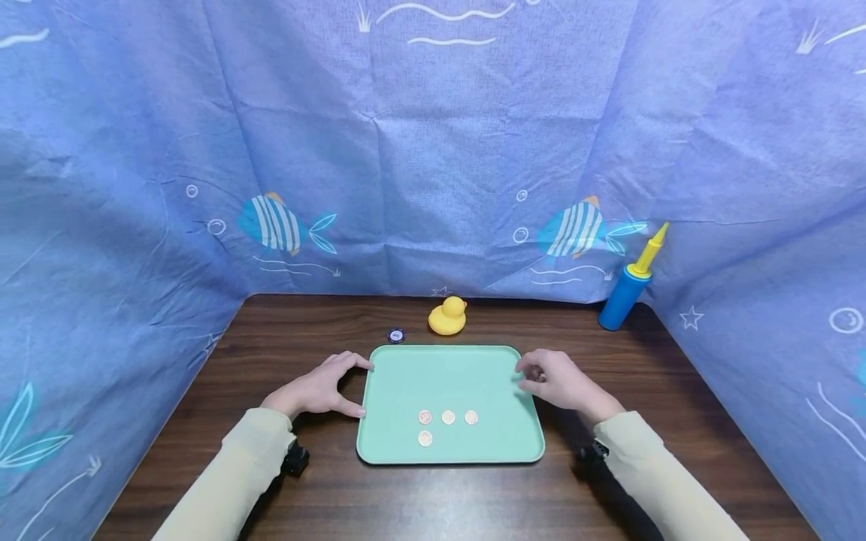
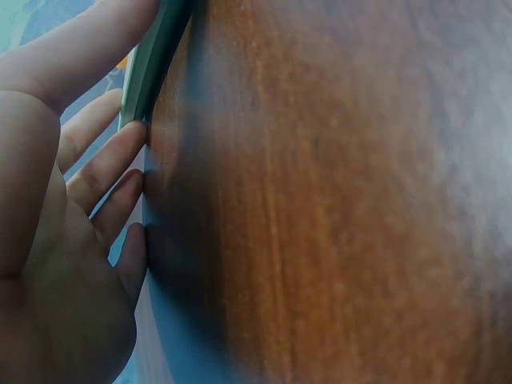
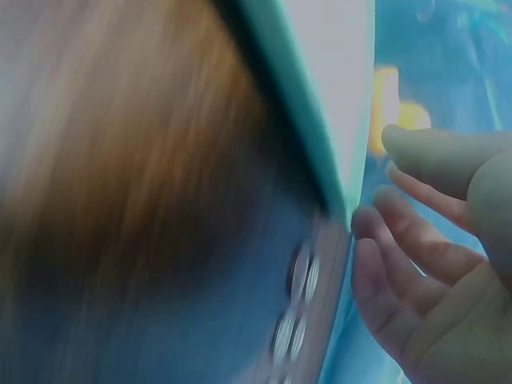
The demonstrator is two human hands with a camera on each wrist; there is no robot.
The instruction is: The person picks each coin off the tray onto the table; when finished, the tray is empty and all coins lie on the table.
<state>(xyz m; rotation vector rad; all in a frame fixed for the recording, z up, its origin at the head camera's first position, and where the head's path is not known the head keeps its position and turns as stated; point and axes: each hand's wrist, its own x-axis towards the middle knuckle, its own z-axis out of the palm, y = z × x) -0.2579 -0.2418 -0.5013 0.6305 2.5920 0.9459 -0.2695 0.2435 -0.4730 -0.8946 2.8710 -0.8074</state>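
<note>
Blue cloth (image 1: 433,150) printed with striped fish wraps round the back and both sides of the scene, and below it lies the dark wood table (image 1: 433,503). At the table's centre sits the mint-green tray (image 1: 449,376), flat on the wood, and both hands are on it.

The left hand (image 1: 318,391) is at the tray's left edge, fingers spread and curved round the far corner, thumb pressed to the rim nearer the person; the left wrist view shows fingertips (image 2: 132,140) against the tray's edge where it meets the wood. Across the way, the right hand (image 1: 558,379) is at the tray's right edge, fingers loosely bent with the tips on the rim; the blurred right wrist view puts them right beside the edge, but whether they actually clamp it I cannot tell.

At the table's far right corner the blue pump (image 1: 625,293) with its yellow nozzle leans on the cloth. A yellow rubber duck (image 1: 448,315) sits just behind the tray, with a small dark round disc (image 1: 395,335) just to its left. Inside the tray, near its front edge, lie four coins (image 1: 448,417), three in a row and one below the leftmost.
</note>
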